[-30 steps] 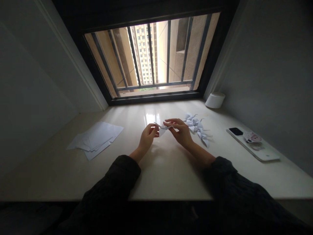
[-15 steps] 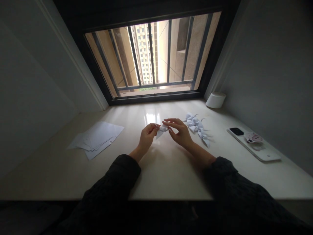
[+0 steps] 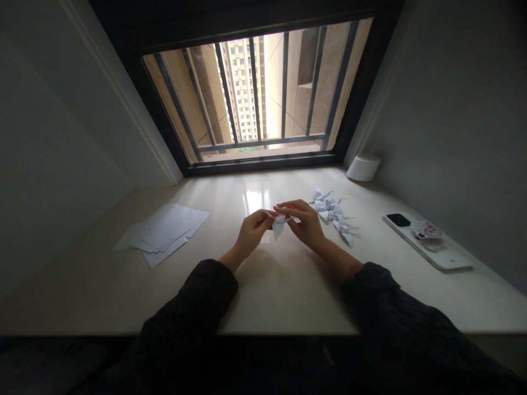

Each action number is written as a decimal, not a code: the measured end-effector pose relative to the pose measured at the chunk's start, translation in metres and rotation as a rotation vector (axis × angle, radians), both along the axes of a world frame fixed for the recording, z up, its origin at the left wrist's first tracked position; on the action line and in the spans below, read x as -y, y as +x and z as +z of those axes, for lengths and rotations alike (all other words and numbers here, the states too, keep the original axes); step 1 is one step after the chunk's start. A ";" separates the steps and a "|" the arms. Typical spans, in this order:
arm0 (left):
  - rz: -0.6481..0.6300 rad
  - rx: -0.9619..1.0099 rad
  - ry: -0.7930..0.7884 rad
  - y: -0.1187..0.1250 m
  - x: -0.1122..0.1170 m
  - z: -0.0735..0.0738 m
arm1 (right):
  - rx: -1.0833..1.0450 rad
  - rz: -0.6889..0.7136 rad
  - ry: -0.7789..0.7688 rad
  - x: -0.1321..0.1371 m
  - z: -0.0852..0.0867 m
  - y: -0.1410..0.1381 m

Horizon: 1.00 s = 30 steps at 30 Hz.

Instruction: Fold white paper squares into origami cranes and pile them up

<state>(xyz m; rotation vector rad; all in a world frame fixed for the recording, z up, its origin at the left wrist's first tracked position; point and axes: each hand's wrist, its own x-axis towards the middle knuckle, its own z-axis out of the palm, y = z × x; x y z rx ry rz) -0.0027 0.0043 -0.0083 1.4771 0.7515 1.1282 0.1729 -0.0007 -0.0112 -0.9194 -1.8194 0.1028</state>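
Between my two hands is a small white paper crane (image 3: 279, 225), held above the middle of the pale tabletop (image 3: 284, 296). My left hand (image 3: 254, 227) pinches its left side between thumb and fingers. From the right, my right hand (image 3: 303, 220) has thumb and fingertips closed on the crane's other side. One wing hangs down toward me; my fingers hide part of the folds. Just right of my right hand, several finished-looking paper cranes (image 3: 330, 210) lie in a slanting row.
At the left lies a loose stack of white paper sheets (image 3: 167, 227). A white phone (image 3: 428, 244) with a cartoon grip rests at the right. A white cylindrical object (image 3: 363, 167) stands in the back right corner, near the barred window (image 3: 259, 99).
The crane has turned, so its wing now points down toward me. My left hand has shifted slightly right, closer to my right hand.
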 end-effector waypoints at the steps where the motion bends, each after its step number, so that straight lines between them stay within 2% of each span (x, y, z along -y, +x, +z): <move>1: -0.004 0.003 0.002 0.000 0.000 0.000 | -0.003 0.001 0.002 0.000 0.000 0.000; 8: -0.043 0.019 0.015 0.001 0.005 0.003 | -0.020 -0.021 0.007 -0.001 -0.001 0.002; 21: -0.033 0.036 0.015 0.002 0.005 0.004 | 0.057 -0.121 -0.040 -0.003 -0.002 0.004; 30: -0.002 0.017 0.031 0.001 0.002 0.001 | 0.002 -0.096 -0.124 -0.003 -0.002 0.002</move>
